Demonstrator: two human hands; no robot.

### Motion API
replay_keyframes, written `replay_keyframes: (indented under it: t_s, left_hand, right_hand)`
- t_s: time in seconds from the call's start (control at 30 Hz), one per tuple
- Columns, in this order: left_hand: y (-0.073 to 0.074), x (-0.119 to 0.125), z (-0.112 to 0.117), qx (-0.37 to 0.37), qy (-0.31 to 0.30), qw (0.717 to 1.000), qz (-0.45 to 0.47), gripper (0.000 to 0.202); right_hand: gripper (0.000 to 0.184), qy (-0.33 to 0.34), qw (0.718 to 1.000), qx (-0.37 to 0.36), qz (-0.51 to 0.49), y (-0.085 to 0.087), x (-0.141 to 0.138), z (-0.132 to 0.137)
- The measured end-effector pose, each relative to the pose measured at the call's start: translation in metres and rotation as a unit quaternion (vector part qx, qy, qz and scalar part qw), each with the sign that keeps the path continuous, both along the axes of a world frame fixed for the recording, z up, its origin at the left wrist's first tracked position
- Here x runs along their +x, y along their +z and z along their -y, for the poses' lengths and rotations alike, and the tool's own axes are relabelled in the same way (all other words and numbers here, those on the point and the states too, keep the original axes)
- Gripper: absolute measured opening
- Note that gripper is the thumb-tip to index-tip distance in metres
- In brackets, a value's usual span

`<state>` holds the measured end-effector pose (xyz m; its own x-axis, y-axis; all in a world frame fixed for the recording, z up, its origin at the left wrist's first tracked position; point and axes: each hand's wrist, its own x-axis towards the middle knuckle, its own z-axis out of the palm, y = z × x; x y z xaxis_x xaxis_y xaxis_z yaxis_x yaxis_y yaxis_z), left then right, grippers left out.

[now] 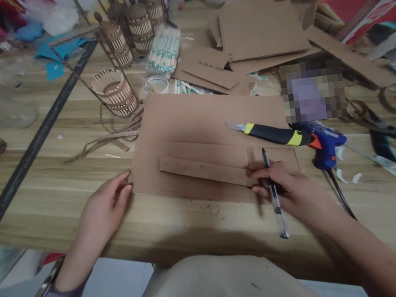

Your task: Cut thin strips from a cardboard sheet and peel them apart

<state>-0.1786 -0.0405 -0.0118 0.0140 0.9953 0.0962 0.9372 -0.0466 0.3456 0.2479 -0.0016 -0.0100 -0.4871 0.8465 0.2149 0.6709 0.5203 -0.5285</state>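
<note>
Two hands in view, both at the cardboard. Left hand (106,205) lies palm down on the pale wood-grain counter (44,186), fingertips touching the left edge of the large flat brown cardboard sheet (194,120). Its grip is loose, fingers half curled, nothing in it. Right hand (290,190) has its grip closed round a clear-barrelled ballpoint pen (274,197), dark tip pointing away from us and back end sticking out toward the counter's near edge. That hand's fingertips rest on the right end of a narrow brown cardboard strip (204,169). The strip lies flat on the sheet, slightly skewed, running left to right between the two hands. Just beyond the pen tip we see a yellow-and-black utility knife (272,134) lying on the sheet, blade out and pointing left. Its handle end meets a blue hot-glue gun (323,145) at the sheet's right edge; we cannot tell whether they touch or only overlap. Farther back stand stick-built cylindrical baskets (113,91), a roll of clear tape (156,84) and a loose stack of cardboard offcuts (259,30). A long black flat bar (38,139) crosses the counter diagonally, well left of the sheet.
</note>
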Motion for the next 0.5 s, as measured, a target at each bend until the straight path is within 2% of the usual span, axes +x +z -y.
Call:
replay_keyframes:
  t_s: [0.13,0.27,0.4,0.5]
  left_hand:
    - [0.003,0.021,0.011,-0.050,0.017,0.996,0.065,0.037]
    - [0.006,0.033,0.024,-0.068,-0.018,0.994,0.080,0.039]
    - [0.010,0.030,0.025,0.026,-0.061,0.998,-0.004,0.036]
    - [0.012,0.026,0.018,0.086,-0.145,0.985,-0.042,0.031]
  right_hand:
    - [0.013,0.011,1.000,0.017,-0.011,-0.006,-0.003,0.000]
    - [0.011,0.028,0.999,0.021,-0.009,-0.007,-0.006,0.003]
    - [0.011,0.056,0.998,0.023,-0.016,-0.007,-0.019,0.004]
    - [0.011,0.068,0.997,0.029,-0.018,-0.008,-0.037,0.005]
